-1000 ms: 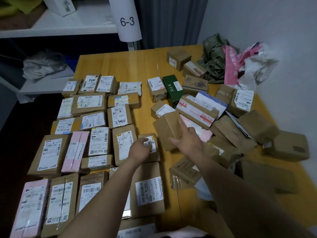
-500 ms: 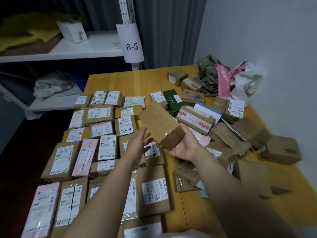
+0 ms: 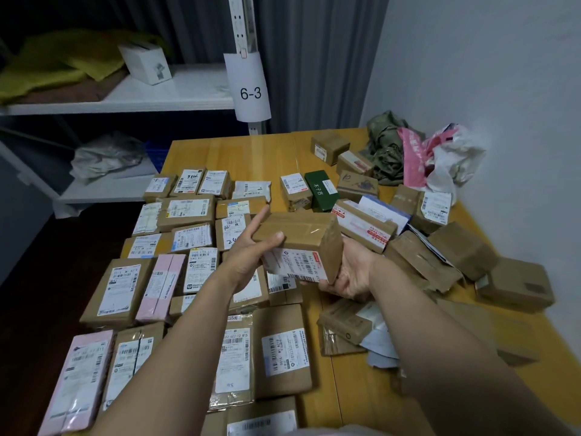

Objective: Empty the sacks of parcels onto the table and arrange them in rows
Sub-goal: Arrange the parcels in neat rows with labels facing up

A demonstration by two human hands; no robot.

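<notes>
left part of the surface (image 3: 239, 152): the arranged rows (image 3: 176, 243) are lying label-up and edge to edge, and are showing no disturbance against the earlier views.

left hand (image 3: 248, 254): a second ago it was resting on a small parcel (image 3: 281, 284) in the rows. it is now off that parcel and grasping the left end of the brown box (image 3: 301, 229), with the thumb pressing the near face and the index finger reaching up past the far edge.

centre: the brown box is being held in the air above the gap between the rows and the heap, touching nothing but the two hands. a second ago it was sitting in the heap, plain side up; half a second ago it was riding in the right hand alone. it is now being turned so that its white label (image 3: 294, 265) is facing the person (print too small to read).

right hand (image 3: 353, 276): it is cupping the right end from below, with the fingers curling under the bottom corner.

right of that: the unsorted heap (image 3: 421, 247) is lying jumbled, with many boxes label-down. beyond it the emptied sacks (image 3: 424, 152) are lying crumpled against the wall.

assessment: emptying is appearing complete and sorting is looking roughly half done. the turn is readying the box to go down label-up, probably at the open edge of the rows. risk of a drop is looking low, as both hands are sharing the load.
</notes>
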